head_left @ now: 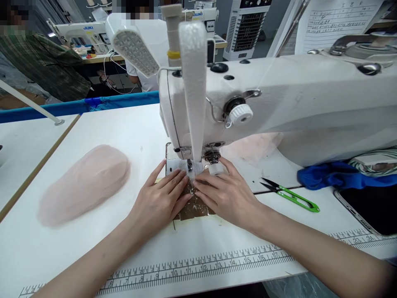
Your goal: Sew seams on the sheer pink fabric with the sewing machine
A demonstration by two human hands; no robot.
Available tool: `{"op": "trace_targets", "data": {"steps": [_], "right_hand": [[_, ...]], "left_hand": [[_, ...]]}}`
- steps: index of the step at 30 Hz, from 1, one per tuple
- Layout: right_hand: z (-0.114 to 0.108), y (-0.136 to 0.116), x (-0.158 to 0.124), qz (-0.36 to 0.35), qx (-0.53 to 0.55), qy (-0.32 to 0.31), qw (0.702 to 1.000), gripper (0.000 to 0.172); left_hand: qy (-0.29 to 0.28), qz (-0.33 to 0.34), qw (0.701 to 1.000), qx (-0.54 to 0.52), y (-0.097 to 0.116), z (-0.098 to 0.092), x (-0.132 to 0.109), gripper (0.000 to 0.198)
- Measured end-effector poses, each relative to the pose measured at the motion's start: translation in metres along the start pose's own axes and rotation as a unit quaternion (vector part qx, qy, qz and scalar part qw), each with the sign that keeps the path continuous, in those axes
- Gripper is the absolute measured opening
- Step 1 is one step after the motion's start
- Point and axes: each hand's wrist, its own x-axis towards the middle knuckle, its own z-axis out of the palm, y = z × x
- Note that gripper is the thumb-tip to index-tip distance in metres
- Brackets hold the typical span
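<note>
Both hands lie palm down at the needle area of a white sewing machine [263, 91]. On the left of the presser foot [190, 164], my left hand [158, 198] rests flat with its fingers stretched out. My right hand [229, 192] is opposite, fingers extended, the index finger spread beside the foot. Their fingertips nearly meet over a brown, speckled patch [194, 211] on the table. A bit of sheer material seems to lie under the fingertips; its shape is hidden. A pale pink sheer fabric piece [87, 186] lies left of my left hand.
More sheer pink fabric [254, 145] lies behind the needle area. Green thread snips [297, 198], a blue cloth [325, 176] and a phone [372, 211] are at right. A printed ruler [201, 267] runs along the front edge. Two people are beyond the table.
</note>
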Motion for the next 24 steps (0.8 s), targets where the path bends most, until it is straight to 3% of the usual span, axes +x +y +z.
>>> {"op": "trace_targets", "data": {"steps": [24], "right_hand": [[0.0058,0.0027,0.0057,-0.021,-0.113,-0.035,0.993,0.026]], "left_hand": [[-0.027,-0.034,0.999,0.025,-0.0085,0.0087,0.0036,0.042]]}}
